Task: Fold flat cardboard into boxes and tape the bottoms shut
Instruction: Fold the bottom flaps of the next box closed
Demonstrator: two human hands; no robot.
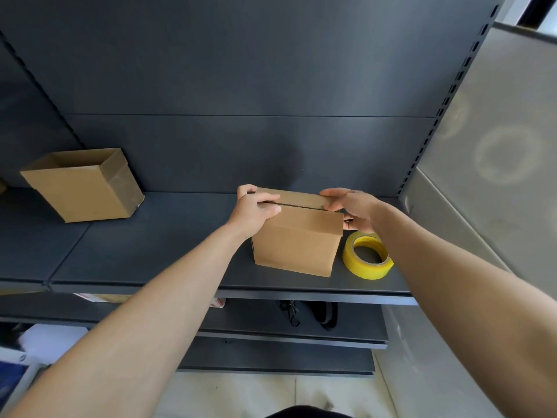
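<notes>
A small brown cardboard box (297,239) stands on the dark grey shelf (156,251), its two upper flaps folded down with a thin gap between them. My left hand (253,211) grips the box's top left corner, thumb lying along the seam. My right hand (352,208) holds the top right corner, fingers curled over the far flap and thumb down the right side. A yellow roll of tape (367,256) lies flat on the shelf just right of the box, below my right wrist.
A second cardboard box (83,185) sits open-topped at the shelf's far left, tilted. A slotted upright (434,122) and a pale wall panel (497,152) bound the right side. Lower shelves hold dark items (316,313) and papers (96,297).
</notes>
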